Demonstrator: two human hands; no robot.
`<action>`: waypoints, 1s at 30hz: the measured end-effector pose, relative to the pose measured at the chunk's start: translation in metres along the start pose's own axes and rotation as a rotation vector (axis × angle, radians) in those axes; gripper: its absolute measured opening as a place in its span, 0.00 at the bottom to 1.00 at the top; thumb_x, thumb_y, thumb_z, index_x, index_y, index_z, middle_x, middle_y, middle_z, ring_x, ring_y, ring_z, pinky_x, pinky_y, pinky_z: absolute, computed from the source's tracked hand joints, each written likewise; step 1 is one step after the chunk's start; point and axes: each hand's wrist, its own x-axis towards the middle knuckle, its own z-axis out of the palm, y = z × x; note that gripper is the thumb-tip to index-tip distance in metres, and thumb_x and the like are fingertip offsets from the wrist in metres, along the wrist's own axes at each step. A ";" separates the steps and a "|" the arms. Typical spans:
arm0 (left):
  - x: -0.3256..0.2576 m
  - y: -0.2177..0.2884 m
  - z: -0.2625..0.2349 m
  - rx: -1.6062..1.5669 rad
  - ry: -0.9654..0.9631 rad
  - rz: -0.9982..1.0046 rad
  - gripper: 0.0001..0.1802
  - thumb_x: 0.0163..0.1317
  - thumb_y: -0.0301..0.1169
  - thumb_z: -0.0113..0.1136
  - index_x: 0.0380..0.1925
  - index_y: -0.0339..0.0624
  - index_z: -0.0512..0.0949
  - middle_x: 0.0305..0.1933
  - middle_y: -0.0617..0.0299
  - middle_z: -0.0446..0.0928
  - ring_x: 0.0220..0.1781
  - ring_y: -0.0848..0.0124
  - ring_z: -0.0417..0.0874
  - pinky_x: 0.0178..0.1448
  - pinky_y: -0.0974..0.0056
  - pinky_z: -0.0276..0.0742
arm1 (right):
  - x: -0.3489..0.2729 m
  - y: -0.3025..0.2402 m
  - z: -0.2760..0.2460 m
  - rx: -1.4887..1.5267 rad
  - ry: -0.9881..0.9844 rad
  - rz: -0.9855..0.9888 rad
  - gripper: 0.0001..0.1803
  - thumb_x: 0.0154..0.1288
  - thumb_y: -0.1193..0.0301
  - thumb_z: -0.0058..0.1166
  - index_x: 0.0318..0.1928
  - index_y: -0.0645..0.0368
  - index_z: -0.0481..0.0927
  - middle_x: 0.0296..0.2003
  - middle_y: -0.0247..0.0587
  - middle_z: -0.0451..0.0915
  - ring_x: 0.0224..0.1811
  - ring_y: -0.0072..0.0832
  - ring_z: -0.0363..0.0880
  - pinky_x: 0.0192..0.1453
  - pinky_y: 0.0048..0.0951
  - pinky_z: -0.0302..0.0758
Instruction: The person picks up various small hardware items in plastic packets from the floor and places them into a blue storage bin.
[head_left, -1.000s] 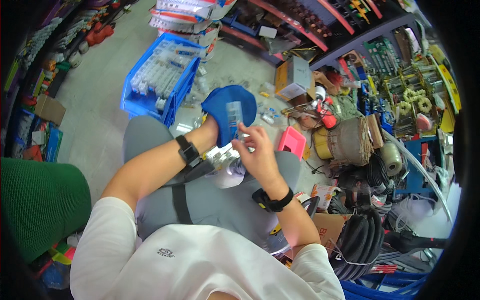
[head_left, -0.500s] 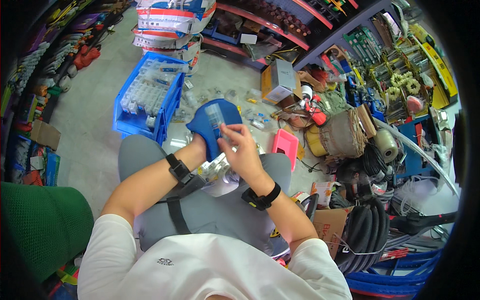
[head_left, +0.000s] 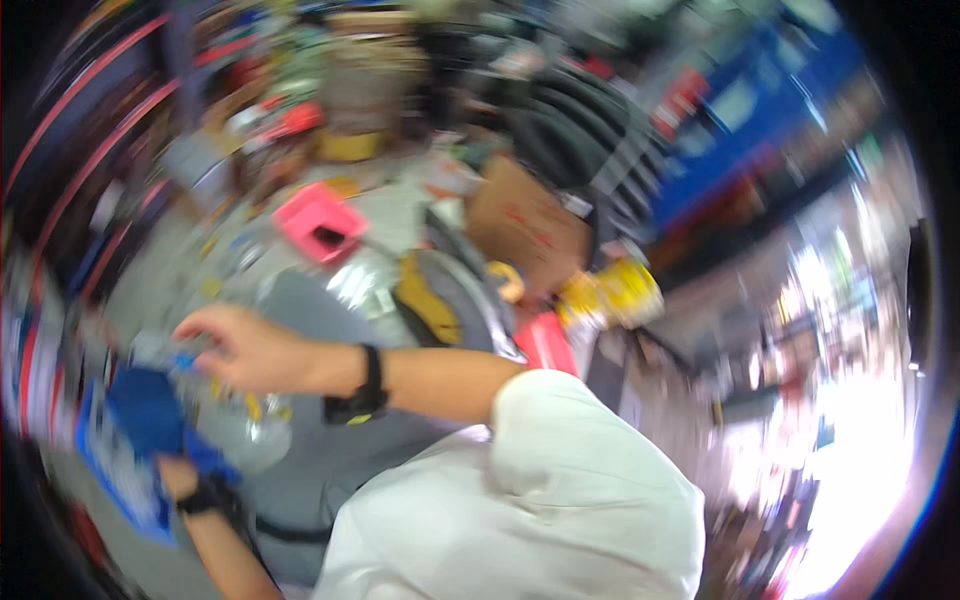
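Note:
At the lower left, my left hand (head_left: 178, 478) holds a blue cloth piece (head_left: 145, 405), possibly a cap; most of the fingers are behind it. My right hand (head_left: 240, 350) hovers just beyond, over the floor, its curled fingers and thumb apart. I make out nothing gripped in it, though a small blue patch shows by the fingertips and everything is smeared by motion. Beneath the cloth stands a blue plastic bin (head_left: 100, 465). Small clear packets (head_left: 240, 255) lie blurred on the floor past my right hand.
A pink tray (head_left: 318, 225) sits on the floor ahead. Nearby are a cardboard box (head_left: 530, 222), black coiled hose (head_left: 570, 130), a grey box (head_left: 200, 170) and yellow packages (head_left: 625, 295). Shelving (head_left: 90, 130) stands far left; bright light (head_left: 860, 430) comes from the right.
The whole view has swung to the right and blurred. My right hand has moved away from the blue cloth and the clear labelled container it held against it; that container is no longer distinct.

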 end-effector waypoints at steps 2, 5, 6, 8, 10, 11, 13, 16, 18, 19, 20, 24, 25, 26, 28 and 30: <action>0.009 -0.036 0.015 0.062 -0.011 -0.094 0.24 0.63 0.49 0.37 0.39 0.41 0.73 0.38 0.55 0.75 0.41 0.61 0.77 0.46 0.58 0.76 | -0.015 -0.015 -0.026 0.146 0.109 0.125 0.14 0.51 0.77 0.51 0.41 0.64 0.71 0.35 0.44 0.75 0.34 0.28 0.75 0.38 0.28 0.72; 0.013 -0.065 0.044 0.189 -0.059 -0.171 0.24 0.63 0.49 0.37 0.39 0.41 0.73 0.38 0.55 0.75 0.41 0.61 0.77 0.46 0.58 0.76 | -0.025 -0.031 -0.045 0.436 0.281 0.256 0.14 0.50 0.79 0.54 0.40 0.64 0.70 0.35 0.43 0.73 0.29 0.26 0.74 0.33 0.28 0.74; 0.012 -0.073 0.048 0.215 -0.068 -0.203 0.24 0.63 0.49 0.37 0.39 0.41 0.73 0.38 0.55 0.75 0.41 0.61 0.77 0.46 0.58 0.76 | -0.029 -0.031 -0.048 0.462 0.302 0.265 0.14 0.50 0.79 0.54 0.40 0.64 0.70 0.34 0.43 0.73 0.28 0.26 0.74 0.32 0.28 0.74; 0.009 -0.092 0.057 0.262 -0.088 -0.269 0.24 0.63 0.49 0.37 0.39 0.41 0.73 0.38 0.55 0.75 0.41 0.61 0.77 0.46 0.58 0.76 | -0.033 -0.020 -0.045 0.487 0.358 0.267 0.15 0.49 0.78 0.55 0.39 0.64 0.69 0.34 0.42 0.73 0.28 0.26 0.74 0.31 0.28 0.74; 0.003 -0.107 0.062 0.298 -0.107 -0.348 0.24 0.63 0.49 0.37 0.39 0.41 0.73 0.38 0.55 0.75 0.41 0.61 0.77 0.46 0.58 0.76 | -0.034 -0.002 -0.031 0.574 0.350 0.344 0.17 0.49 0.78 0.54 0.42 0.62 0.68 0.33 0.40 0.73 0.34 0.24 0.74 0.33 0.25 0.72; 0.006 -0.107 0.059 0.318 -0.107 -0.362 0.24 0.63 0.49 0.37 0.39 0.41 0.73 0.38 0.54 0.75 0.41 0.61 0.77 0.46 0.58 0.76 | -0.033 -0.001 -0.029 0.571 0.382 0.341 0.17 0.49 0.78 0.54 0.42 0.62 0.68 0.33 0.40 0.73 0.34 0.24 0.74 0.33 0.25 0.72; 0.008 -0.114 0.063 0.335 -0.124 -0.398 0.24 0.63 0.49 0.37 0.39 0.41 0.73 0.38 0.54 0.75 0.41 0.61 0.78 0.46 0.58 0.76 | -0.028 -0.004 -0.027 0.647 0.248 0.542 0.20 0.48 0.77 0.56 0.44 0.61 0.67 0.34 0.39 0.73 0.35 0.24 0.72 0.34 0.26 0.71; 0.002 -0.124 0.070 0.341 -0.147 -0.437 0.24 0.63 0.49 0.37 0.39 0.41 0.73 0.38 0.54 0.75 0.41 0.61 0.78 0.46 0.58 0.76 | -0.022 0.000 -0.023 0.626 0.198 0.573 0.22 0.46 0.77 0.58 0.44 0.61 0.67 0.34 0.39 0.73 0.35 0.25 0.72 0.34 0.25 0.71; -0.002 -0.128 0.070 0.349 -0.150 -0.451 0.24 0.63 0.49 0.36 0.39 0.41 0.73 0.38 0.54 0.75 0.41 0.61 0.78 0.46 0.58 0.76 | -0.020 0.008 -0.015 0.637 0.163 0.596 0.23 0.45 0.77 0.58 0.44 0.61 0.67 0.34 0.39 0.73 0.35 0.25 0.72 0.34 0.26 0.71; -0.004 -0.132 0.069 0.349 -0.145 -0.455 0.24 0.63 0.49 0.36 0.39 0.41 0.73 0.38 0.54 0.75 0.41 0.61 0.78 0.46 0.58 0.76 | -0.019 0.014 -0.007 0.635 0.161 0.620 0.23 0.44 0.78 0.58 0.44 0.61 0.67 0.34 0.39 0.73 0.35 0.26 0.72 0.34 0.26 0.71; -0.004 -0.131 0.069 0.343 -0.145 -0.453 0.24 0.63 0.49 0.36 0.39 0.41 0.73 0.38 0.54 0.75 0.41 0.61 0.78 0.46 0.58 0.76 | -0.016 0.016 -0.002 0.631 0.152 0.641 0.24 0.43 0.78 0.58 0.44 0.61 0.67 0.35 0.39 0.73 0.35 0.26 0.72 0.34 0.27 0.71; 0.003 -0.116 0.066 0.281 -0.118 -0.393 0.24 0.63 0.49 0.36 0.40 0.40 0.73 0.38 0.54 0.75 0.40 0.60 0.78 0.45 0.58 0.76 | 0.000 0.026 0.026 0.636 -0.023 0.692 0.24 0.43 0.78 0.57 0.44 0.62 0.67 0.34 0.40 0.73 0.36 0.28 0.72 0.34 0.28 0.71; 0.007 -0.100 0.063 0.256 -0.098 -0.349 0.24 0.63 0.49 0.36 0.40 0.40 0.73 0.38 0.54 0.75 0.40 0.60 0.78 0.45 0.58 0.76 | 0.006 0.031 0.035 0.551 -0.046 0.541 0.23 0.42 0.78 0.56 0.43 0.63 0.68 0.35 0.42 0.73 0.37 0.30 0.72 0.36 0.29 0.71; 0.005 -0.094 0.057 0.242 -0.079 -0.333 0.24 0.63 0.49 0.36 0.40 0.40 0.73 0.38 0.54 0.75 0.40 0.60 0.78 0.45 0.58 0.76 | 0.000 0.042 0.047 0.494 -0.050 0.392 0.22 0.41 0.78 0.55 0.42 0.63 0.69 0.36 0.44 0.73 0.38 0.33 0.72 0.37 0.30 0.71; 0.004 -0.085 0.050 0.193 -0.044 -0.303 0.24 0.63 0.49 0.36 0.40 0.40 0.73 0.38 0.54 0.75 0.40 0.60 0.78 0.45 0.58 0.76 | 0.000 0.077 0.076 0.174 0.089 0.160 0.18 0.36 0.80 0.50 0.35 0.67 0.73 0.34 0.55 0.73 0.37 0.44 0.73 0.37 0.39 0.71; 0.005 -0.062 0.043 0.123 -0.007 -0.248 0.25 0.63 0.49 0.36 0.40 0.40 0.73 0.38 0.54 0.75 0.40 0.60 0.78 0.45 0.58 0.76 | 0.003 0.068 0.062 -0.158 -0.078 -0.052 0.14 0.37 0.78 0.53 0.32 0.65 0.74 0.34 0.56 0.73 0.37 0.50 0.70 0.41 0.40 0.70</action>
